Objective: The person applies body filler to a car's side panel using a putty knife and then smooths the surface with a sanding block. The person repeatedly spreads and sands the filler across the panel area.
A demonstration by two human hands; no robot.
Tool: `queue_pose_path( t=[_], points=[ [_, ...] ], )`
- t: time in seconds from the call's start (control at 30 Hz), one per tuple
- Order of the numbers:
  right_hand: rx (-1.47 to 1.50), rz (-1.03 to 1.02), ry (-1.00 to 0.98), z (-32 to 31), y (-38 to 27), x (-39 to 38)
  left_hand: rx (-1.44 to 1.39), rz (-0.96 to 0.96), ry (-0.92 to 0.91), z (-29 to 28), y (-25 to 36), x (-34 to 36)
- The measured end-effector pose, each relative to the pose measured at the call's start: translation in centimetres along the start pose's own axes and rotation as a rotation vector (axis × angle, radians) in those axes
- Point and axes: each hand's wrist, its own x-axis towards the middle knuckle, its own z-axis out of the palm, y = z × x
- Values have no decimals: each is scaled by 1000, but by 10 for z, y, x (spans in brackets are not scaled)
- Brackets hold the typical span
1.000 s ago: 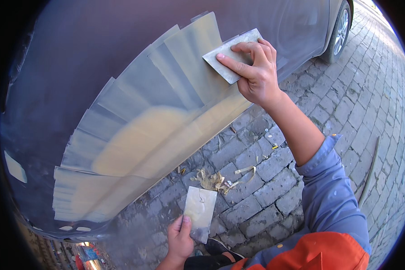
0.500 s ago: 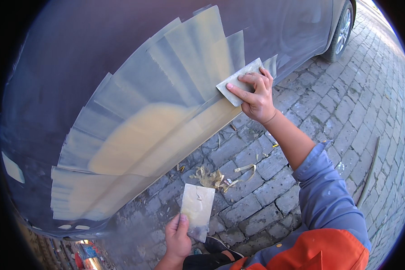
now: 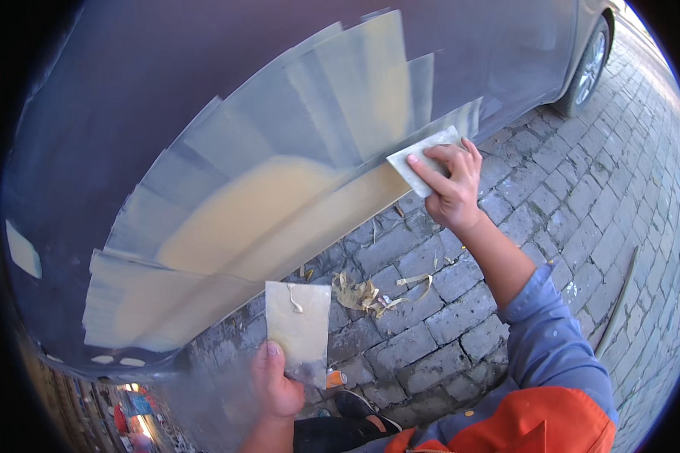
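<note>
Right hand [image 3: 456, 186] grasps the flat spreader [image 3: 421, 160] at the lower flank of the car [image 3: 151, 124]; left hand [image 3: 278, 386] pinches the pale plate [image 3: 298, 328]. Both look light (spreader probably slightly flexible); hold near the edge.

Blue-grey cloth sleeve [image 3: 548, 332], ending in a loose cuff [image 3: 524, 293]; bright orange-red fabric panel [image 3: 536, 423], beside which I observe, remotely, a small round yellowish button [image 3: 469, 413]; black trousers [image 3: 326, 436]; black shoe [image 3: 357, 405] with a pale sole edge.
</note>
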Motion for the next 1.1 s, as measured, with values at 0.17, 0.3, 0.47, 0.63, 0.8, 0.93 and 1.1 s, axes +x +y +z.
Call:
queue_pose_path(
  t=[0.17,0.3,0.47,0.63,0.8,0.93,1.1],
  points=[
    [1019,760,13,-30,-123,17,497,347,14,-5,3,13],
    [1083,545,-171,-55,-181,19,613,540,61,4,6,19],
    [1112,541,-170,-51,-224,20,765,626,70,6,11,9],
    [1131,599,-269,-52,-236,19,864,677,21,11,18,8],
    [1423,856,-411,-56,-215,20,792,596,96,-3,19,13],
    [1714,1153,50,-49,-187,29,439,280,47,-14,14,7],
    [2250,1078,16,-66,-199,46,148,102,-133,-23,3,3]
  ],
)
